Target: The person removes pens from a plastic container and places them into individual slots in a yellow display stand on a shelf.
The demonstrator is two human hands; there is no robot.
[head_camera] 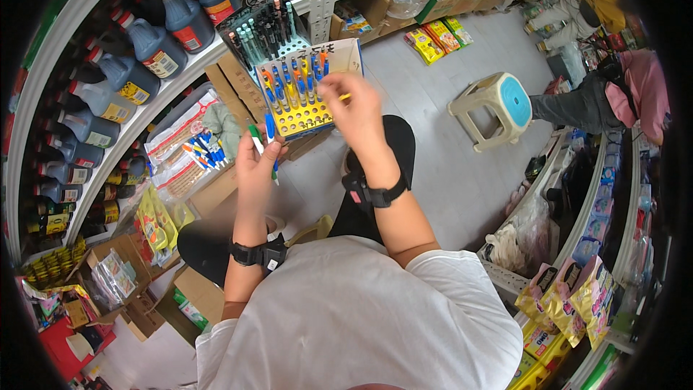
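Note:
My left hand holds a green-and-white pen and a blue-and-white pen at the near left corner of a pen display box. The box has a yellow holed front; blue, orange and yellow pens stand in its far rows, while several near holes show bare. Over the box's right side is my right hand, thumb and fingers pinched on a yellow pen, only partly visible. Behind stands a second holder with black and pale green pens. Loose pens lie on plastic packs at the left.
Shelves of large dark-liquid bottles curve along the left. A beige stool with a blue seat stands on the floor at right. Beyond it is another person in pink. Cardboard boxes sit lower left; snack packets lie near the far shelf.

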